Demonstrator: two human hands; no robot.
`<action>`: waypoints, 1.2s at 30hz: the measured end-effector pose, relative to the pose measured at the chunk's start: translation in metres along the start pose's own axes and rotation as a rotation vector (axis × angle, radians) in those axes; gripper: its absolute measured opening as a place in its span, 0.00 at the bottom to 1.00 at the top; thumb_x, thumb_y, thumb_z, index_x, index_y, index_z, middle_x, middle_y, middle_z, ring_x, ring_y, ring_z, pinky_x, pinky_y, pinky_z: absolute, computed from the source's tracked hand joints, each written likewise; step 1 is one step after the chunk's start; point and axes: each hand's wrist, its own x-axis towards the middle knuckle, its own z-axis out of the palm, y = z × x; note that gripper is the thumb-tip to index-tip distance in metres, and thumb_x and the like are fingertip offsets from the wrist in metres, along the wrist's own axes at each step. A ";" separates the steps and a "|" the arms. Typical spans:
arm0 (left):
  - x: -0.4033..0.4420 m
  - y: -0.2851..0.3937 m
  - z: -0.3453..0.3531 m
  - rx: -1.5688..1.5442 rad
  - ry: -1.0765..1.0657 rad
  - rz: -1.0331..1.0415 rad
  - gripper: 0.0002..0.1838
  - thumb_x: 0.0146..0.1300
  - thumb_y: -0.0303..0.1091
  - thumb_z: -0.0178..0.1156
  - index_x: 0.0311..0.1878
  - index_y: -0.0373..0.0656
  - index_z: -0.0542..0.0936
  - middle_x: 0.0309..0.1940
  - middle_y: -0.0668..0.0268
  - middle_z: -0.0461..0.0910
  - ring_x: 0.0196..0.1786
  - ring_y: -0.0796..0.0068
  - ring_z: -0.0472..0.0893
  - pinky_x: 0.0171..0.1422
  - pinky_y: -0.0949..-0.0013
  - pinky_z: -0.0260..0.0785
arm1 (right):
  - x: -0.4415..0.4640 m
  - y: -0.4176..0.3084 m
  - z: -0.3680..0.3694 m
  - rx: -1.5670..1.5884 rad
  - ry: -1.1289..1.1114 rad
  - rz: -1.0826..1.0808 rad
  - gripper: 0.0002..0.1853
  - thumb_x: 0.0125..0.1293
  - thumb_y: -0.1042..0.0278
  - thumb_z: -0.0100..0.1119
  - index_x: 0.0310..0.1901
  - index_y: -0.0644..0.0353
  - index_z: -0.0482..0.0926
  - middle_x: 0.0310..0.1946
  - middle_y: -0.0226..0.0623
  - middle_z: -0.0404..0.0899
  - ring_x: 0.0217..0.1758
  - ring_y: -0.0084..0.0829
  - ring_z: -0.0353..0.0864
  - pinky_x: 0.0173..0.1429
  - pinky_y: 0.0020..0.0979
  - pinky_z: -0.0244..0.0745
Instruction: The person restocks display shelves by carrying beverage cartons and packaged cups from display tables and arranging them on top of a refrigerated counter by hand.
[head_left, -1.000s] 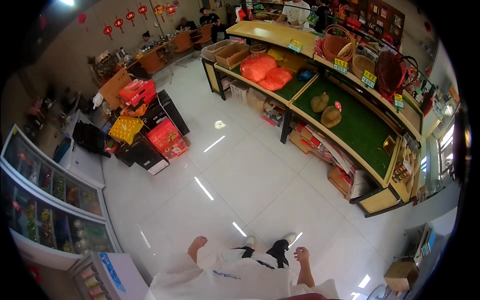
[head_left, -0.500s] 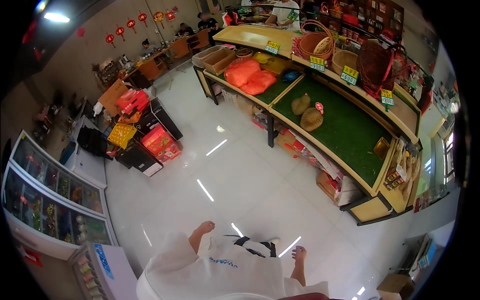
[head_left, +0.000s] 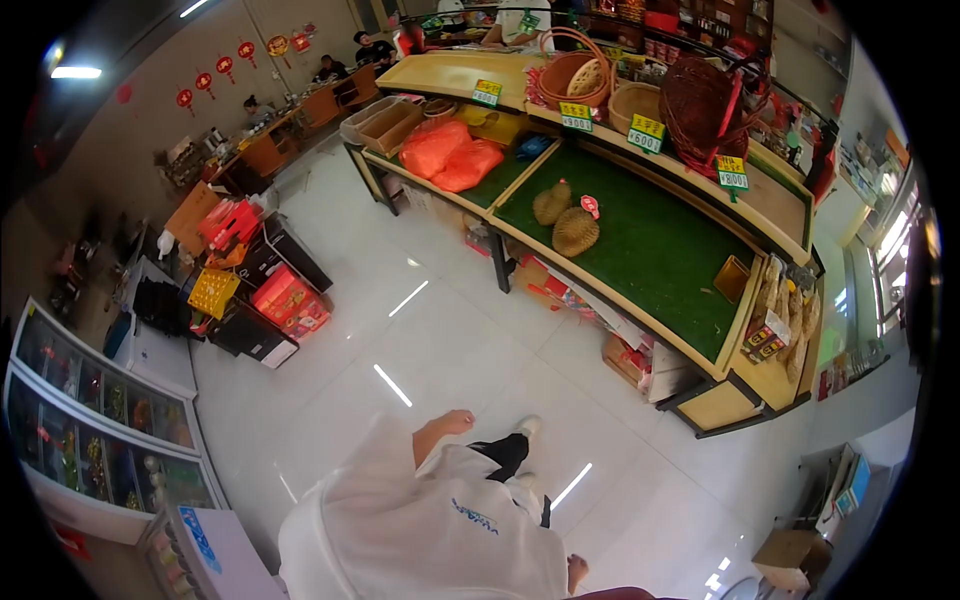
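My left hand [head_left: 456,421] hangs in front of my body above the white tiled floor [head_left: 470,340]. Its fingers look loosely curled in, with nothing visible in them. Low in the view, beside my white shirt [head_left: 430,510], part of my right hand [head_left: 577,568] shows; its fingers are too small and partly hidden to read. Neither hand touches any goods. Ahead to the right, a green-covered display stand [head_left: 650,235] bears two durians, one [head_left: 551,203] behind the other [head_left: 576,232], the nearer with a pink tag. Red plastic bags [head_left: 465,162] lie on its left section.
Wicker baskets [head_left: 700,110] and price signs [head_left: 576,116] line the upper shelf. Boxes [head_left: 290,303] with a yellow crate [head_left: 213,294] are stacked at left, beyond a glass-topped display case [head_left: 100,400]. A cardboard box [head_left: 790,558] sits at lower right. People [head_left: 375,50] are in the background.
My left hand has swung forward and my right hand back towards my body. One foot has come forward. The stand and boxes have shifted left in view.
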 end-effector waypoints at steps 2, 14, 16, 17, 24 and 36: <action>0.020 0.005 0.008 0.027 0.010 0.097 0.17 0.60 0.39 0.56 0.50 0.43 0.79 0.46 0.58 0.82 0.49 0.60 0.81 0.55 0.63 0.72 | 0.006 0.040 -0.004 0.012 -0.041 0.064 0.12 0.61 0.62 0.52 0.43 0.58 0.75 0.31 0.38 0.80 0.27 0.36 0.79 0.24 0.34 0.71; 0.132 0.056 0.001 0.079 -0.074 0.047 0.16 0.58 0.40 0.56 0.47 0.44 0.80 0.46 0.58 0.82 0.50 0.59 0.80 0.54 0.60 0.71 | 0.092 -0.059 0.011 -0.288 0.074 -0.228 0.05 0.50 0.70 0.59 0.27 0.61 0.82 0.19 0.37 0.79 0.20 0.30 0.78 0.19 0.30 0.71; 0.159 0.057 0.010 0.021 -0.024 0.082 0.16 0.58 0.40 0.56 0.47 0.44 0.80 0.45 0.58 0.82 0.49 0.60 0.80 0.53 0.61 0.72 | 0.087 -0.175 0.028 -0.364 0.040 -0.222 0.05 0.48 0.70 0.60 0.24 0.61 0.83 0.16 0.37 0.78 0.17 0.29 0.76 0.19 0.30 0.72; 0.172 0.058 0.008 -0.019 0.021 0.113 0.16 0.59 0.39 0.56 0.48 0.44 0.80 0.45 0.59 0.82 0.48 0.61 0.81 0.53 0.62 0.72 | 0.087 -0.212 0.035 -0.426 0.003 -0.203 0.05 0.46 0.71 0.62 0.20 0.61 0.83 0.13 0.37 0.77 0.14 0.28 0.75 0.19 0.29 0.72; 0.189 0.070 -0.006 -0.383 0.028 0.026 0.14 0.58 0.40 0.56 0.45 0.46 0.81 0.41 0.62 0.83 0.43 0.64 0.81 0.49 0.63 0.73 | 0.192 -0.339 0.083 -0.290 0.016 -0.578 0.07 0.58 0.68 0.55 0.27 0.61 0.78 0.16 0.31 0.74 0.18 0.23 0.71 0.20 0.27 0.67; 0.197 0.011 -0.029 -0.732 -0.218 -0.340 0.10 0.64 0.37 0.53 0.46 0.48 0.79 0.31 0.65 0.82 0.25 0.77 0.77 0.24 0.75 0.63 | 0.150 -0.385 0.084 -0.602 0.110 -0.443 0.13 0.50 0.59 0.58 0.26 0.60 0.85 0.25 0.43 0.83 0.27 0.39 0.83 0.39 0.37 0.78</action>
